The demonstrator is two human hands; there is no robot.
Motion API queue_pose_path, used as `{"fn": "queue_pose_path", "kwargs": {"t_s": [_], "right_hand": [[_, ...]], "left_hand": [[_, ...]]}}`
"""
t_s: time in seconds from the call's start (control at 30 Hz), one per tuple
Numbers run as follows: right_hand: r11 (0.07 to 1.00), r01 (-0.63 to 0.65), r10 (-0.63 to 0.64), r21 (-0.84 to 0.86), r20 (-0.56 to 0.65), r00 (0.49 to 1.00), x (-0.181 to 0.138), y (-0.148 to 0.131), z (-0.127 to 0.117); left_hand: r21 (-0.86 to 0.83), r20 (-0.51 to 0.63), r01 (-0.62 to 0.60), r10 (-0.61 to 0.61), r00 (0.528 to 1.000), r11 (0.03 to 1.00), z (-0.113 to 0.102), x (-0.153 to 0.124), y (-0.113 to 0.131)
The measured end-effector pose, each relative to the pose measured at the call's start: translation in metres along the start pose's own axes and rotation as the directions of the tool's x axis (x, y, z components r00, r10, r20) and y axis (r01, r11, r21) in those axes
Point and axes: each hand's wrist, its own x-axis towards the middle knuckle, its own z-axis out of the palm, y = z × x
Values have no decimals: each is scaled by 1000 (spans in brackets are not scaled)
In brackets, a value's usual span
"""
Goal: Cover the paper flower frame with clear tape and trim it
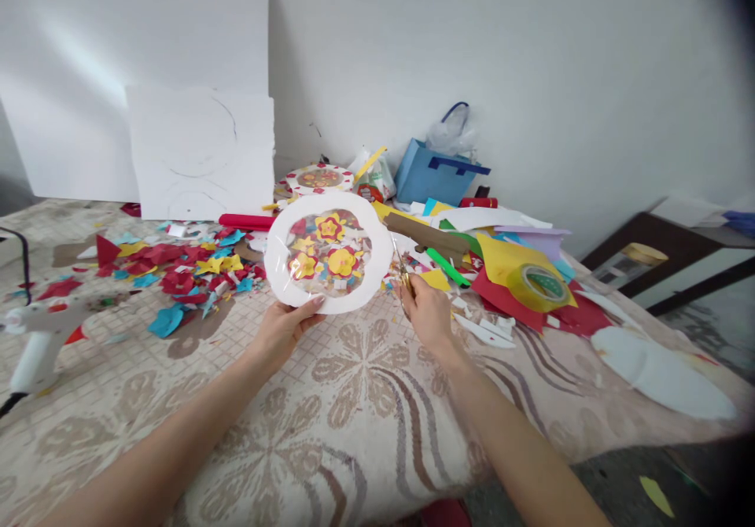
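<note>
My left hand [296, 326] pinches the lower edge of a white ring-shaped frame [376, 271] and holds it up above the table. Clear film spans the ring's middle, and yellow and red paper flowers [330, 228] sit on it. On the right, my right hand [429, 311] is closed round the handles of a pair of scissors [404, 279]. The blades point up and touch or nearly touch the ring's right edge; I cannot tell which.
Red, yellow and blue paper scraps [171, 263] cover the table's left, beside a white glue gun [41, 338]. Yellow tape [538, 285], a green cutter [448, 267] and coloured sheets lie right. Behind stand a decorated ring [318, 178], a blue bag [433, 173] and white boards [200, 149].
</note>
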Motion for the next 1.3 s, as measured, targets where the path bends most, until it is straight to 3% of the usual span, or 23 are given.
{"fn": "queue_pose_path", "kwargs": {"t_s": [0.13, 0.23, 0.47, 0.63, 1.3], "right_hand": [[950, -34, 21, 311, 45, 999, 2, 6, 4], [911, -64, 33, 407, 82, 996, 3, 10, 3], [985, 35, -32, 170, -19, 999, 2, 11, -9], [999, 22, -22, -29, 10, 1000, 2, 9, -11], [974, 51, -46, -220, 28, 999, 3, 12, -8]], "left_hand": [[-6, -1, -25, 25, 1000, 1000, -2, 2, 3], [-6, -3, -44, 44, 999, 999, -4, 4, 7], [34, -3, -64, 64, 998, 997, -7, 4, 13], [55, 22, -83, 82, 996, 995, -6, 4, 13], [107, 46, -86, 82, 996, 990, -6, 5, 10]]}}
